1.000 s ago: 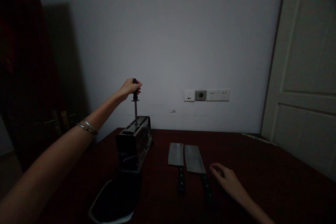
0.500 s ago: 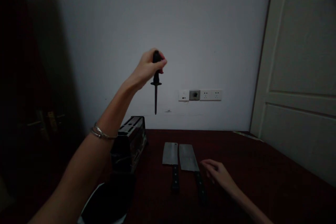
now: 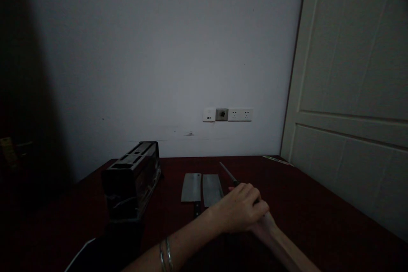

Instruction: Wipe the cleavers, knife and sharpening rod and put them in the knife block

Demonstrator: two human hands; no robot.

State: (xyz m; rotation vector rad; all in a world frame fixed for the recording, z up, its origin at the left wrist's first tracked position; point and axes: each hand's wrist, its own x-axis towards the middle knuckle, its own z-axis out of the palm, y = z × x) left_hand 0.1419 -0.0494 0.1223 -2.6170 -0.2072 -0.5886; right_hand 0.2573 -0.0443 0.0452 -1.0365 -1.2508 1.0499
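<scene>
My left hand (image 3: 242, 208), with silver bracelets at its wrist, is wrapped round the black handle of a sharpening steel (image 3: 228, 171). The steel's thin rod tilts up and to the left, away from me. Against it from below comes my right hand (image 3: 266, 225); its fingers are mostly hidden behind the left hand, so its grip does not show. Left of the hands, two cleavers lie side by side, blades pointing away: a left cleaver (image 3: 191, 188) and a right cleaver (image 3: 211, 189). My left forearm covers the right cleaver's handle and part of the left one's.
A dark knife block (image 3: 140, 155) with a slotted top stands on the left of the dark red table (image 3: 306, 204). Behind is a pale wall with sockets (image 3: 240, 114). A light panelled door (image 3: 344, 93) is at right. A flat strip (image 3: 277, 160) lies near the back right edge.
My left hand has brought the sharpening steel down and right from above the knife block to my right hand. The steel has turned from pointing down to pointing up-left. The view has shifted rightward.
</scene>
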